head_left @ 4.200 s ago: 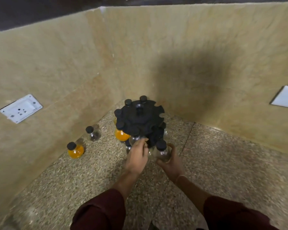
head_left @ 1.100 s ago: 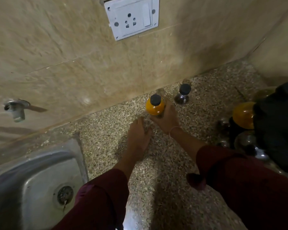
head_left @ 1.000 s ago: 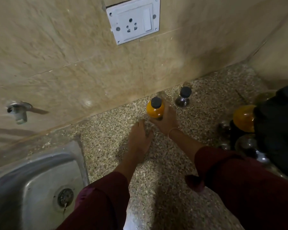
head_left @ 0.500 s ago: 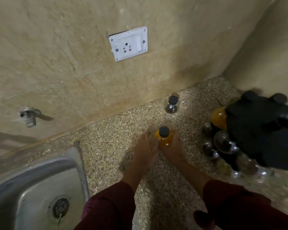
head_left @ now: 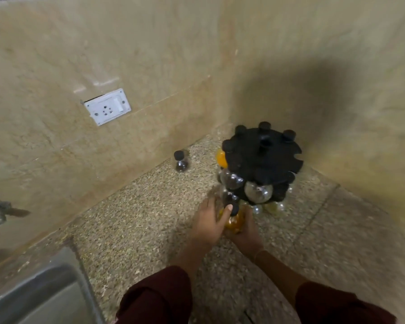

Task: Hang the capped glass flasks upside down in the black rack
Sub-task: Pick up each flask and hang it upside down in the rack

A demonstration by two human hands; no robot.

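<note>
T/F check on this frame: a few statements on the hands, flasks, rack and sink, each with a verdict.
1. The left hand and right hand both hold the orange flask. True.
2. That flask is held cap down. False: its black cap is on top.
3. A clear flask stands on the counter, apart from the black rack. True.
4. The sink lies right of the rack. False: it is at the lower left.
</note>
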